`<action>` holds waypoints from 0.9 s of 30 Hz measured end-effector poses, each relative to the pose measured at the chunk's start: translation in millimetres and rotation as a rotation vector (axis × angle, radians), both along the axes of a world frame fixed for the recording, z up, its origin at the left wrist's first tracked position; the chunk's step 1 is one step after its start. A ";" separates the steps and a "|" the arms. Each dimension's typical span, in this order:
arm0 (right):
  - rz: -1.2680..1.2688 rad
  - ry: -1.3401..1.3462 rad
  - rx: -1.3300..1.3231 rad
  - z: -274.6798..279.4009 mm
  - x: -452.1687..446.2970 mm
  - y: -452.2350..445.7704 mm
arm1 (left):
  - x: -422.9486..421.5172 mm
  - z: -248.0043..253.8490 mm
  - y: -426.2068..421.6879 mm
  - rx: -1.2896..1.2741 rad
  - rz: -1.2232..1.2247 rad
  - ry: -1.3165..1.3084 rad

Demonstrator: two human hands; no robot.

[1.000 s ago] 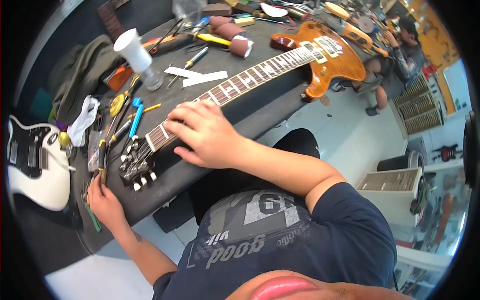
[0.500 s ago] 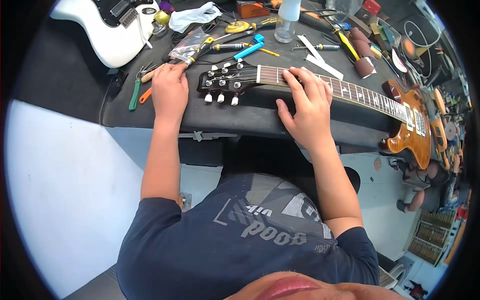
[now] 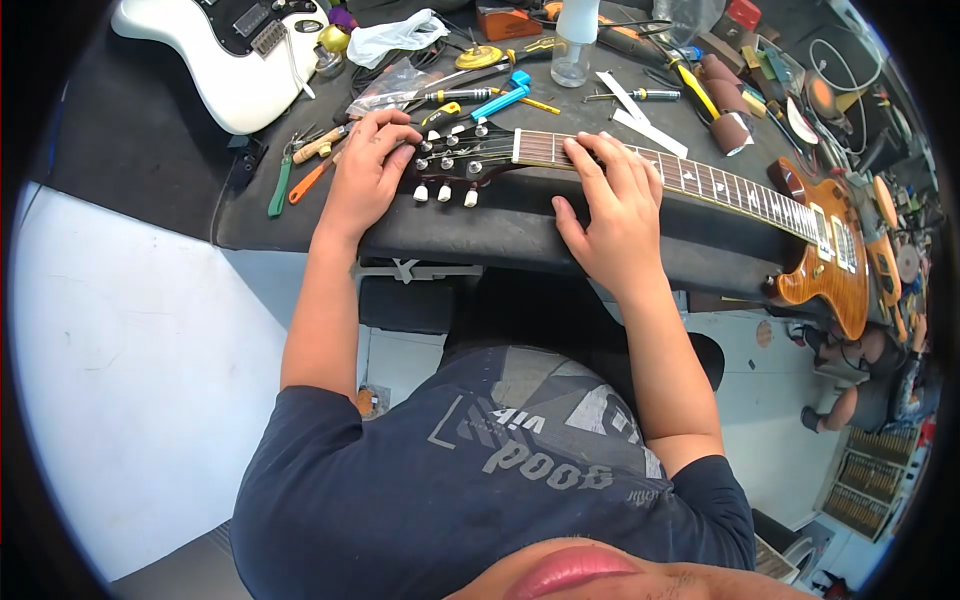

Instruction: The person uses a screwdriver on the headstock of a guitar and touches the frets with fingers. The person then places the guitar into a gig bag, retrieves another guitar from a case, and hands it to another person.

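An amber electric guitar (image 3: 825, 265) lies across the bench, its neck (image 3: 735, 190) pointing left and its black headstock (image 3: 465, 155) nearest my left hand. My left hand (image 3: 368, 175) is beside the headstock tip, thumb and fingertips bent together at the end of a yellow-and-black tool (image 3: 441, 114). That tool lies just beyond the tuning pegs; its kind and working end are hidden. My right hand (image 3: 615, 205) rests on the fretboard near the nut, fingers laid over the strings and thumb spread toward me.
Left of my left hand are green-handled (image 3: 280, 187) and orange-handled (image 3: 315, 180) tools. Behind lie a blue string winder (image 3: 503, 101), a spray bottle (image 3: 572, 55), white strips (image 3: 648, 131) and a white guitar body (image 3: 225, 80). Another person's legs (image 3: 845, 405) show at right.
My left hand has moved right to the headstock tip, and the yellow-and-black tool has shifted right and nearer with it. My right hand stays on the neck.
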State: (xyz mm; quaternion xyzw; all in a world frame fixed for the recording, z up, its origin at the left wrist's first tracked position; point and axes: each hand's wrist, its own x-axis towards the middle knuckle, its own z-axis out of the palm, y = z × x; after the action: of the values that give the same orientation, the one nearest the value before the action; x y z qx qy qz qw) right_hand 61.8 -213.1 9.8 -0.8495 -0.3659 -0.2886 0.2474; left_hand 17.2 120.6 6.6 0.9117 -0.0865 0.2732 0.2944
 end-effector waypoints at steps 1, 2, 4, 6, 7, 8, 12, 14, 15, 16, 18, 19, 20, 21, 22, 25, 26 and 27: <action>0.000 0.000 0.000 -0.2 0.3 0.0 | 0.2 -0.7 1.1 -0.026 -0.010 0.013; 0.002 0.003 -0.002 -0.2 0.6 0.1 | 0.7 -1.5 2.4 -0.053 -0.019 0.025; 0.003 0.007 -0.005 0.1 0.4 0.0 | 1.1 -3.2 7.7 -0.047 -0.030 0.061; 0.002 0.010 -0.008 0.1 0.5 -0.3 | 1.4 -2.7 8.2 -0.045 -0.032 0.075; 0.001 0.011 -0.009 0.1 0.6 -0.3 | 0.8 0.0 5.7 -0.046 -0.027 0.071; 0.001 0.010 -0.009 0.1 0.7 -0.3 | 0.3 1.7 3.8 -0.047 -0.023 0.067; 0.001 0.015 -0.009 0.4 0.8 0.1 | -0.5 2.8 2.1 -0.083 -0.043 0.085; 0.001 0.017 -0.009 0.9 0.9 -0.1 | 0.0 2.1 2.7 -0.089 -0.042 0.096; 0.002 0.017 -0.009 1.2 0.7 0.0 | 0.7 1.2 3.6 -0.068 -0.043 0.090; 0.002 0.017 -0.009 1.4 0.4 -0.2 | 0.9 -0.2 5.0 -0.047 -0.043 0.084; 0.001 0.016 -0.012 2.0 0.4 -0.4 | 1.2 0.8 4.6 -0.042 -0.037 0.076; 0.001 0.016 -0.013 2.2 0.2 -0.4 | 0.1 3.5 2.2 -0.058 -0.032 0.075; 0.001 0.019 -0.013 2.1 0.5 -0.3 | -0.5 5.4 0.9 -0.074 -0.026 0.073; 0.002 0.020 -0.013 1.7 0.7 -0.2 | -0.5 5.1 1.1 -0.061 -0.033 0.068; 0.003 0.022 -0.013 1.5 0.6 -0.2 | -0.4 3.9 1.4 -0.047 -0.041 0.063; 0.004 0.021 -0.016 2.8 0.0 -0.7 | -0.3 3.2 3.3 -0.061 -0.047 0.087; 0.006 0.022 -0.015 3.0 -0.1 -1.1 | -0.6 3.2 3.7 -0.074 -0.048 0.102; 0.006 0.022 -0.013 3.1 -0.2 -1.0 | -0.6 3.5 3.6 -0.095 -0.040 0.107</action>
State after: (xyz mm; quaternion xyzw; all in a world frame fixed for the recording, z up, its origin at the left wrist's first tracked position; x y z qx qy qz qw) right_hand 61.6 -214.2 12.9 -0.8530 -0.3677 -0.2761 0.2469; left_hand 16.6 124.1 10.0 0.9081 -0.0758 0.2218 0.3469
